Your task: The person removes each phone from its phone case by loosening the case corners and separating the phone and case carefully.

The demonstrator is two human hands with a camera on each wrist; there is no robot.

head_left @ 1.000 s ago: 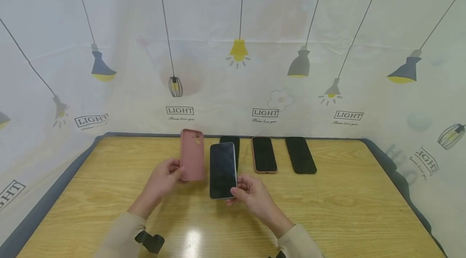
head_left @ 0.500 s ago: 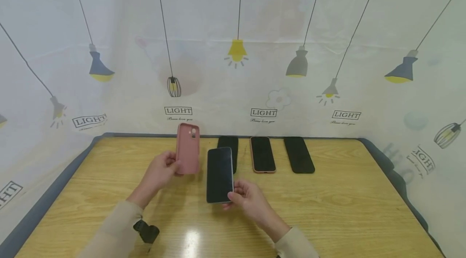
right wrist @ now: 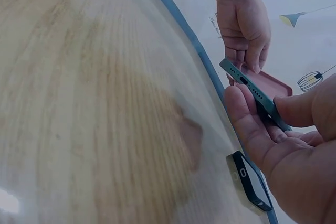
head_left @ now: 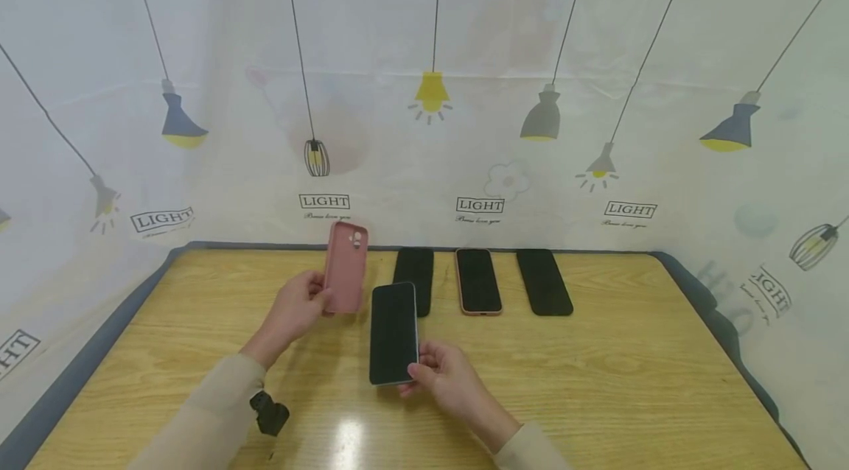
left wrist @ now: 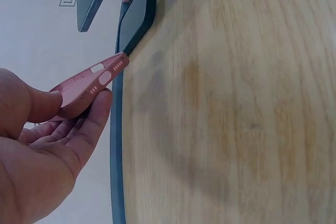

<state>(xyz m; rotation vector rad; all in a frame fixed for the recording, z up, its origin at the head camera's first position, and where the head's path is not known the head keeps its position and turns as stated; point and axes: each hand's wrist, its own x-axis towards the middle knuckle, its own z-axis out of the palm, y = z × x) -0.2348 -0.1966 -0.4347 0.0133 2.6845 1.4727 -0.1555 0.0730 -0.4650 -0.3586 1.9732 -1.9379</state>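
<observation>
My left hand (head_left: 292,314) pinches a pink phone case (head_left: 346,271) by its lower left side, thumb on the inside face; the case is empty, with camera cutouts at its top. In the left wrist view the case (left wrist: 84,87) shows its bottom edge with port holes. My right hand (head_left: 458,389) holds a phone (head_left: 393,334) with a dark screen by its lower right corner, to the right of the case and lower in view. The right wrist view shows the phone's greenish edge (right wrist: 257,94) between thumb and fingers (right wrist: 244,111).
Behind the held phone lies a black phone (head_left: 416,271), partly covered by it. Right of that are a phone in a pink case (head_left: 479,282) and a black phone or case (head_left: 544,282). A printed cloth (head_left: 398,183) stands behind the wooden table (head_left: 597,396).
The right hand and its phone have moved down and slightly left, away from the lying black phone. The pink case has risen a little, its top now tilted slightly to the right.
</observation>
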